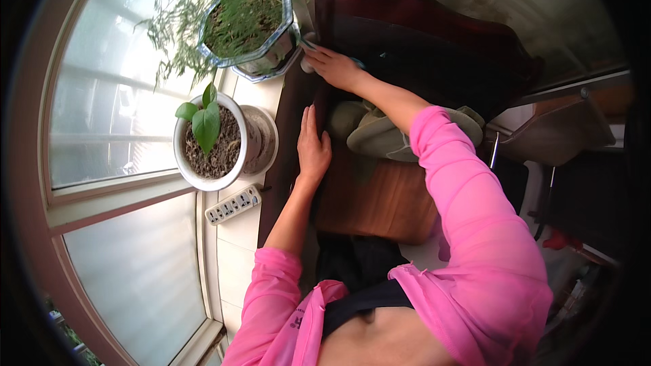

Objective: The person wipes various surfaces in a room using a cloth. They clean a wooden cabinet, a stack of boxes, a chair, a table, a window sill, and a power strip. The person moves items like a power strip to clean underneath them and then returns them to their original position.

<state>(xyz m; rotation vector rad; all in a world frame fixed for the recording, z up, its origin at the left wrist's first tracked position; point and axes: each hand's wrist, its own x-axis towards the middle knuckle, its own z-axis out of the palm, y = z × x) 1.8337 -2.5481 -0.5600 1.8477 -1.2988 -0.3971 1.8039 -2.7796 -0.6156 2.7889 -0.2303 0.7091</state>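
My right hand (pixel 334 68) is at the far end of a dark wooden armrest (pixel 285 162), close to the octagonal pot. Its fingers are over a pale cloth (pixel 307 65), mostly hidden beneath them; a bit of teal shows by the hand. My left hand (pixel 313 152) rests on the armrest's inner edge, fingers extended, holding nothing. Below my right forearm, a pale grey-green fabric item (pixel 381 137), perhaps a hat, lies on the brown wooden seat (pixel 376 198). Behind it rises the glossy dark-red backrest (pixel 412 5).
On the tiled windowsill (pixel 236 267) stand a blue-and-white octagonal pot (pixel 269 56) with a feathery fern and a white round pot (pixel 236 173) with a leafy seedling. A power strip (pixel 234 206) lies beside them. Window panes (pixel 132 264) border the left; a metal-framed chair (pixel 559 129) stands right.
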